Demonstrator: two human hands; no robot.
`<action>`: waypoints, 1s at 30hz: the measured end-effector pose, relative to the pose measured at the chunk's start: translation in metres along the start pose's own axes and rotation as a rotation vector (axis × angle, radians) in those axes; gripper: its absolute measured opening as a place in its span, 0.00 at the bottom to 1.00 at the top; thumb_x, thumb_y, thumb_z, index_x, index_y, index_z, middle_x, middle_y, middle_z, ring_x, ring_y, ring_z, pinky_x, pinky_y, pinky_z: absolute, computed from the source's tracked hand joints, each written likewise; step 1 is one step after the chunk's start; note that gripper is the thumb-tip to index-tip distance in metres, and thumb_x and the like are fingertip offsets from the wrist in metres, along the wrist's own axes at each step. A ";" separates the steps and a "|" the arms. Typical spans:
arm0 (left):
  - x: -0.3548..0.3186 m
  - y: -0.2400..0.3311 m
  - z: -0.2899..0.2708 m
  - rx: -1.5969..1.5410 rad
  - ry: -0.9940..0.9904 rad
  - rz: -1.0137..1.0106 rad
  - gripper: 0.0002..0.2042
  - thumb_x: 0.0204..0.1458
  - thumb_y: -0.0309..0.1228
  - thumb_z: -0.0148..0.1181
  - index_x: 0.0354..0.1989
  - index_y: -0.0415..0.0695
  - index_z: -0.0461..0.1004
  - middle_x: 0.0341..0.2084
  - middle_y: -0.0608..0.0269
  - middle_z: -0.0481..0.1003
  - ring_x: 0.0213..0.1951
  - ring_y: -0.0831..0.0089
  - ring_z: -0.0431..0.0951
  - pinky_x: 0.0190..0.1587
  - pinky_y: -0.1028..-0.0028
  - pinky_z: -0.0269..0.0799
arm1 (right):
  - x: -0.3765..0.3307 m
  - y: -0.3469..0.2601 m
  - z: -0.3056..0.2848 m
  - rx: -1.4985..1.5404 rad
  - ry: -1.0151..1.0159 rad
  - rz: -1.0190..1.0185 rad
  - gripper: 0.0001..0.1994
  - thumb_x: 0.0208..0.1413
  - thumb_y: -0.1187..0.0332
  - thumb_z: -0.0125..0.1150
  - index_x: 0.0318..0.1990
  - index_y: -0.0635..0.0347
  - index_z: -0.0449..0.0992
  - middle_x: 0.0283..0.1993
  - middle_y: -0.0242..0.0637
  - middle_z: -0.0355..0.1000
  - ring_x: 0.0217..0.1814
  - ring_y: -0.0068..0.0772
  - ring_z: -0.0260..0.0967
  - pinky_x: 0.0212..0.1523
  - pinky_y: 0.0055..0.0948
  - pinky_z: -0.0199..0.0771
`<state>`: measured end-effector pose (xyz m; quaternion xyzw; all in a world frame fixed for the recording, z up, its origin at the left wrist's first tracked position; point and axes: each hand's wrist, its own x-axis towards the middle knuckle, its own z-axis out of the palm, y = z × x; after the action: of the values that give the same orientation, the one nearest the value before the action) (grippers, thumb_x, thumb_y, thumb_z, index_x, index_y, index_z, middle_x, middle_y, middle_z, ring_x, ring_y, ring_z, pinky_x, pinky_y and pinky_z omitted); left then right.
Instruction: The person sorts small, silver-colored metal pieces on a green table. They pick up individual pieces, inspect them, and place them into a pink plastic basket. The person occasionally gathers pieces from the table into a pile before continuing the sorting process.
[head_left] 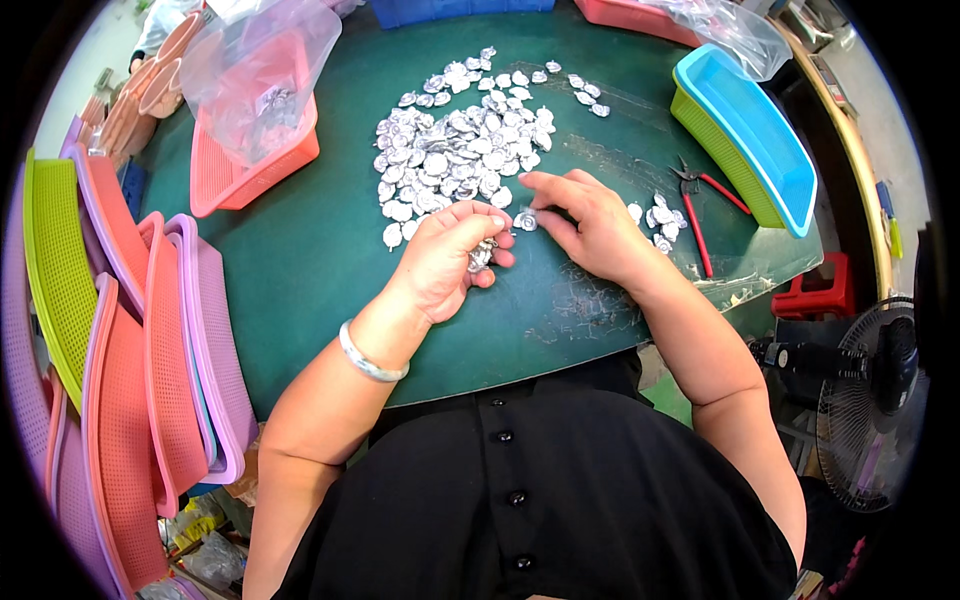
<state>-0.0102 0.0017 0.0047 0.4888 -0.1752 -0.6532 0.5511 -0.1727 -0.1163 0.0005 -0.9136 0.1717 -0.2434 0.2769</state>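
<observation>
A broad pile of small silvery, rose-shaped metal pieces (pixel 450 150) lies on the green tabletop (pixel 330 270). My left hand (pixel 445 255), palm turned up at the near edge of the pile, has its fingers curled round several of these pieces (pixel 482 256). Close to it on the right, my right hand (pixel 592 222) is bent inward with its index finger curved out. At its thumb tip is one silvery rose-shaped piece (pixel 526 219), apparently pinched; the finger behind it is hidden. Right of that hand rests a smaller group of silvery pieces (pixel 663 222).
Red-handled pliers (pixel 692 212) lie on the right, beside a blue basket nested in a green one (pixel 745 140). A pink basket (pixel 255 180) with a plastic bag stands far left. Stacked colored baskets (pixel 130 340) crowd the left side. A black fan (pixel 865 400) is at right.
</observation>
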 end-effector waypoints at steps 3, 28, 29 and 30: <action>-0.001 0.000 0.002 0.029 0.015 0.002 0.06 0.52 0.29 0.52 0.36 0.43 0.71 0.25 0.66 0.71 0.26 0.77 0.71 0.21 0.82 0.61 | -0.003 0.002 0.000 0.102 0.019 0.114 0.20 0.49 0.79 0.56 0.52 0.60 0.68 0.33 0.36 0.73 0.37 0.29 0.70 0.41 0.27 0.69; 0.001 -0.001 -0.001 -0.059 0.018 0.006 0.03 0.53 0.29 0.52 0.32 0.45 0.69 0.26 0.62 0.73 0.26 0.74 0.74 0.19 0.82 0.63 | -0.001 -0.010 0.003 -0.058 -0.048 -0.069 0.23 0.42 0.76 0.60 0.51 0.62 0.66 0.32 0.39 0.71 0.37 0.41 0.66 0.41 0.36 0.65; 0.000 0.000 0.000 -0.061 0.031 0.004 0.03 0.52 0.29 0.51 0.32 0.45 0.68 0.27 0.60 0.74 0.26 0.74 0.74 0.19 0.82 0.63 | -0.001 -0.010 0.003 -0.054 -0.046 -0.065 0.23 0.43 0.76 0.60 0.50 0.62 0.66 0.31 0.39 0.71 0.36 0.42 0.66 0.41 0.36 0.66; 0.000 0.001 0.001 -0.061 0.040 0.005 0.03 0.52 0.29 0.51 0.32 0.45 0.68 0.27 0.59 0.74 0.26 0.73 0.74 0.19 0.83 0.63 | -0.001 -0.010 0.003 -0.050 -0.045 -0.061 0.23 0.43 0.76 0.59 0.50 0.62 0.66 0.30 0.39 0.70 0.36 0.42 0.66 0.40 0.36 0.66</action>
<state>-0.0103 0.0014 0.0062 0.4844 -0.1452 -0.6470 0.5706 -0.1704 -0.1065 0.0039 -0.9303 0.1435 -0.2266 0.2503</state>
